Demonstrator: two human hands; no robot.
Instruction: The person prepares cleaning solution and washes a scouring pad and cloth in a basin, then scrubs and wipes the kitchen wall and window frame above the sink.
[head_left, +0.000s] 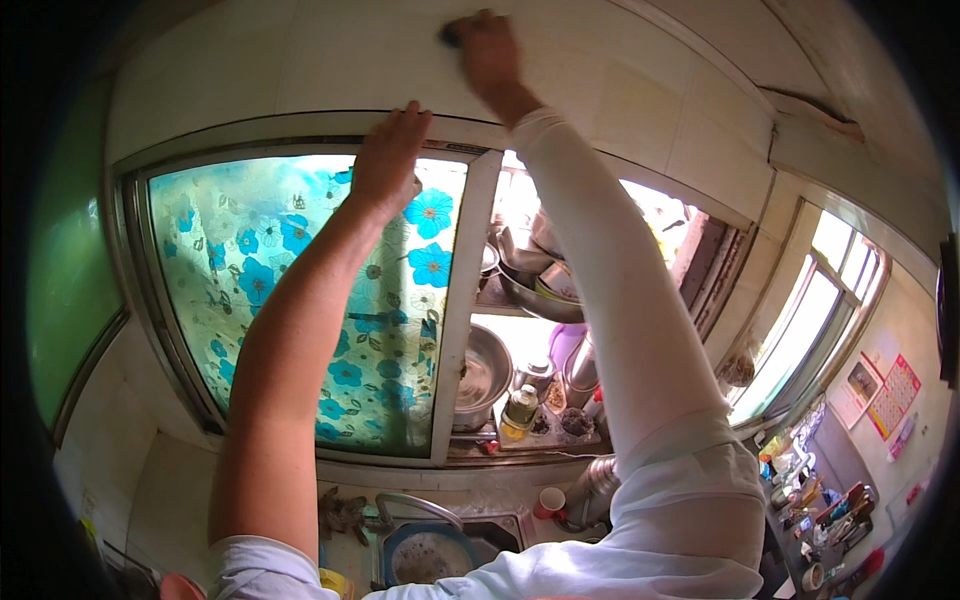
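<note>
High on the tiled wall, my right hand presses a small dark pad to the surface. Blur hides what kind of pad it is. My left hand rests with extended fingers against the top of the window frame, holding nothing. Behind my left arm is a sliding glass pane covered in blue flower film. To its right, the window opening shows metal pans on a shelf, partly hidden by my sleeved right arm.
Below lies a sink with a curved faucet and a blue basin of foamy water. A red cup stands beside it. On the lower shelf are a large pot and a bottle. Cluttered counter at right.
</note>
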